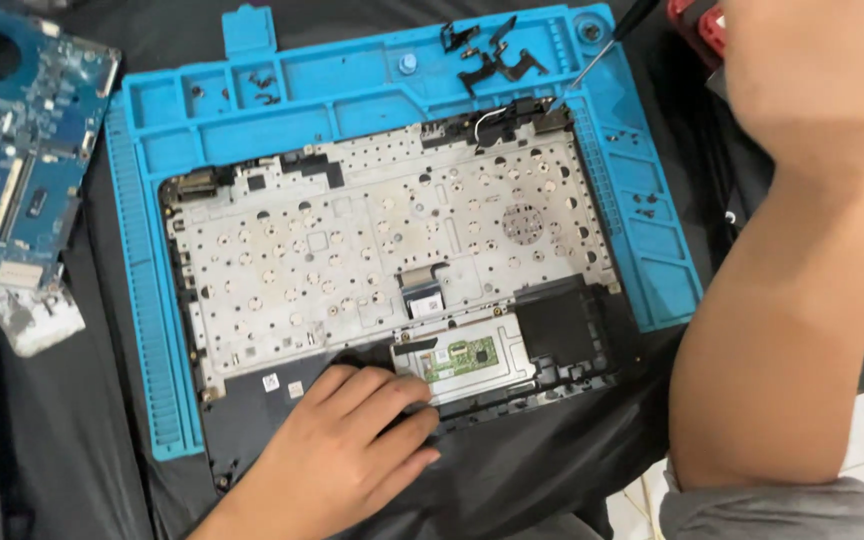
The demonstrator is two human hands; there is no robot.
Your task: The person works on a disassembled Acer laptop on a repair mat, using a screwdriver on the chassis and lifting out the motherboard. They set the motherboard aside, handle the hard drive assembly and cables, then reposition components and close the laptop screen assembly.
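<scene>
So the opened laptop base [392, 260], keyboard backplate facing up, is lying on a blue repair mat [152, 250] on the dark-covered counter [102, 470]. Its long axis runs left to right across the view, tilted slightly so the right end sits a bit further away; the touchpad edge with the small green board [460, 356] points toward the person.

Left hand [337, 455] is pressing down on the near edge, fingers [377, 395] loosely curled and flat on the casing, not gripping anything, just steadying it. Right hand [802, 70] is up at the top right and mostly blurred and cut off; it seems to be closed around a screwdriver [607, 45] handle, but the grip itself isn't really visible. The tip is at the far right corner of the base, beside the hinge area and a little white wire [487, 118].

What could go wrong, in my view: the tip slipping off and nicking that wire, or a loose screw rolling off the mat. The black hinge brackets [487, 55] and the blue motherboard [17, 150] are set aside
</scene>
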